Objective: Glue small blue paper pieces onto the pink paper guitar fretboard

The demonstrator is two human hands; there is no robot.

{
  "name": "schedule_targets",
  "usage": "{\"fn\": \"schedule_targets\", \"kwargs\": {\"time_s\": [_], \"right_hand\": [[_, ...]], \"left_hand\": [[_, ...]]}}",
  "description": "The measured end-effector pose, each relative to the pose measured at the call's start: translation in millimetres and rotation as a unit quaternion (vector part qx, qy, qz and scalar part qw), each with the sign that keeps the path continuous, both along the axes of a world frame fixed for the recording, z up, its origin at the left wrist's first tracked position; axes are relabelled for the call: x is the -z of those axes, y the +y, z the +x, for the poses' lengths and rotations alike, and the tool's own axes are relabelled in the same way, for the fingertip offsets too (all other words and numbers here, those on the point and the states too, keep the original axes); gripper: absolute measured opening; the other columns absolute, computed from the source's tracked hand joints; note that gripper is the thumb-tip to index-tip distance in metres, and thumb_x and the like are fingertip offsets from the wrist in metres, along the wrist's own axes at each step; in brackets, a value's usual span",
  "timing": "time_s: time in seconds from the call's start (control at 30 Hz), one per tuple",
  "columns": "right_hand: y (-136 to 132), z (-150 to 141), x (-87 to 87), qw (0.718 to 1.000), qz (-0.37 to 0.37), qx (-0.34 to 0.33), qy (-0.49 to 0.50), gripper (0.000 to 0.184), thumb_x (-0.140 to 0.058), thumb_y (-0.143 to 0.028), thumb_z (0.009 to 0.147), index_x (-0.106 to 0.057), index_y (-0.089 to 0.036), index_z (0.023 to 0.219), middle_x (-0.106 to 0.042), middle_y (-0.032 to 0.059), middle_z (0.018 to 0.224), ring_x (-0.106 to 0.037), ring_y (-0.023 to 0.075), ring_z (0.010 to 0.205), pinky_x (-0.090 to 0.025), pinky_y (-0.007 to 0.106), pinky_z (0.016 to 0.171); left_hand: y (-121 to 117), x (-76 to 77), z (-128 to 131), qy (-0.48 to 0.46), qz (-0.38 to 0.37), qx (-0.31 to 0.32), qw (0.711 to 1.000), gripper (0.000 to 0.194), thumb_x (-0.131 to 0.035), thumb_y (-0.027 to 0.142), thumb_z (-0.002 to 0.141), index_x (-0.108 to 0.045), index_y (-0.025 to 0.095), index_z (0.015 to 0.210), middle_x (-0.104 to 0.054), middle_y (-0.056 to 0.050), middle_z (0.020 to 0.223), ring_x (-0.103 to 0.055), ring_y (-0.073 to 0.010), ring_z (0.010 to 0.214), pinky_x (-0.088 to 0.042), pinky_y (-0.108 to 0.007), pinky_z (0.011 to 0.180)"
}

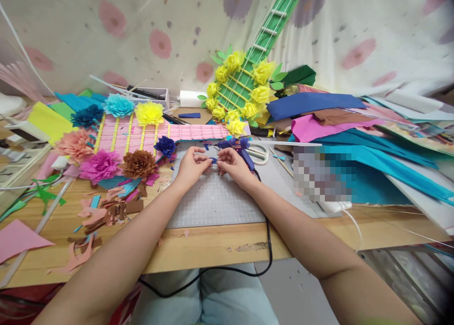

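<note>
Over the grey cutting mat (213, 204), my left hand (193, 165) and my right hand (233, 165) meet with fingertips pinched. Between them is a small piece of dark blue paper (213, 161), partly covered by the fingers. Just behind my right hand lies a blue glue gun (238, 145), its black cord running over the table edge. White-handled scissors (260, 154) are to its right. To the left lies a pink paper guitar (138, 135) edged with paper flowers, among them a dark blue flower (165, 146) close to my left hand.
A green guitar (244, 86) with yellow flowers leans against the curtain. Sheets of coloured paper (326, 106) are piled at right. Paper scraps (106, 211) litter the wooden table (220, 251) at left. A white power strip (333, 205) sits at the mat's right edge.
</note>
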State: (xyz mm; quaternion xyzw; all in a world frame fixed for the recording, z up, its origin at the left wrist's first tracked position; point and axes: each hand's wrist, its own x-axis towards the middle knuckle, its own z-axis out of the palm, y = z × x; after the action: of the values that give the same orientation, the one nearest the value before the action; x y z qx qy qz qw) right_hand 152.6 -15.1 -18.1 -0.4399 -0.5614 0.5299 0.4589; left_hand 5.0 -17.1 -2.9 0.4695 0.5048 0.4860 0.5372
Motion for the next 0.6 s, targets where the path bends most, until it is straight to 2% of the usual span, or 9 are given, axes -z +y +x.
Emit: {"fn": "schedule_targets", "kwargs": {"time_s": [0.13,0.23,0.43,0.6], "right_hand": [[-2,0,-1.0,0.999,0.02,0.009,-0.037,0.033,-0.063,-0.031,0.063,-0.046,-0.021,0.09,-0.053,-0.0015,0.08,-0.051,0.0091,0.059,-0.045,0.022,0.043],[-2,1,-1.2,0.998,0.028,0.006,-0.056,0.032,-0.062,-0.031,0.065,-0.046,-0.021,0.09,-0.053,-0.0022,0.076,-0.051,0.0089,0.059,-0.043,0.02,0.041],[2,2,1.8,0.999,0.028,0.037,-0.027,0.027,-0.059,-0.028,0.068,-0.043,-0.021,0.087,-0.05,-0.0051,0.07,-0.047,0.0066,0.051,-0.04,0.019,0.04],[0,-1,1.7,1.0,0.027,0.014,-0.009,0.028,-0.06,-0.029,0.068,-0.041,-0.022,0.087,-0.051,-0.0053,0.069,-0.048,0.0072,0.052,-0.041,0.02,0.042]], "left_hand": [[2,8.4,-5,0.056,0.069,0.034,0.995,0.035,-0.068,0.019,0.062,-0.046,0.02,0.089,-0.061,0.004,0.065,-0.059,-0.01,0.055,-0.048,-0.023,0.054],[3,12.0,-7,0.083,0.087,0.055,0.991,0.033,-0.069,0.023,0.062,-0.049,0.019,0.088,-0.062,0.004,0.064,-0.059,-0.011,0.057,-0.047,-0.024,0.055],[9,11.7,-13,0.117,0.102,-0.033,0.987,0.024,-0.068,0.026,0.064,-0.05,0.02,0.079,-0.06,0.004,0.062,-0.058,-0.0114,0.054,-0.044,-0.024,0.054],[9,7.9,-17,0.197,0.098,-0.048,0.974,0.029,-0.073,0.03,0.06,-0.052,0.02,0.076,-0.063,0.003,0.061,-0.059,-0.0127,0.056,-0.043,-0.024,0.057]]}}
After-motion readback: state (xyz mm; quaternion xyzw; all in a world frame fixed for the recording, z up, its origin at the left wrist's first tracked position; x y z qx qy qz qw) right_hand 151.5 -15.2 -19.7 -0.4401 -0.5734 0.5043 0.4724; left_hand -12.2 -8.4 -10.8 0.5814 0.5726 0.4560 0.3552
